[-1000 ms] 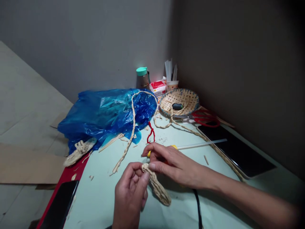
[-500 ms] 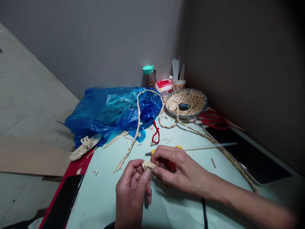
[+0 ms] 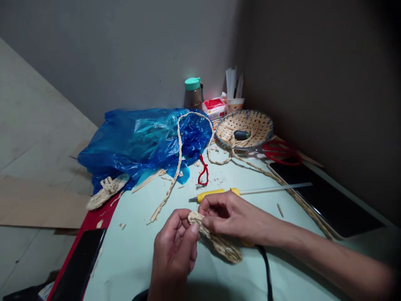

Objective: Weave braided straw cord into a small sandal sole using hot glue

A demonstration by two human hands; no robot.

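Both hands hold a small braided straw sole [image 3: 224, 246] over the front of the table. My left hand [image 3: 174, 246] pinches its far, rounded end between thumb and fingers. Just to the right, my right hand [image 3: 241, 213] grips the edge of the same end, thumb on top. The sole's wider end slants down toward me and to the right. Behind my right hand lies a yellow hot glue gun [image 3: 211, 195], nozzle to the left, partly hidden by the hand. A clear glue stick [image 3: 275, 188] sticks out behind it.
A blue plastic bag [image 3: 140, 138], a straw sandal [image 3: 108, 191] and a phone [image 3: 79, 263] are at the left. Straw braid [image 3: 179, 146] runs to a woven basket [image 3: 263, 125]. Red scissors [image 3: 282, 152] and a dark tablet [image 3: 326, 200] lie right; a red cord loop [image 3: 203, 173] lies mid-table.
The straw sole has swung into view below my right hand, its length now showing. My right hand has risen slightly, and more of the glue gun shows. The view has tilted down a little.
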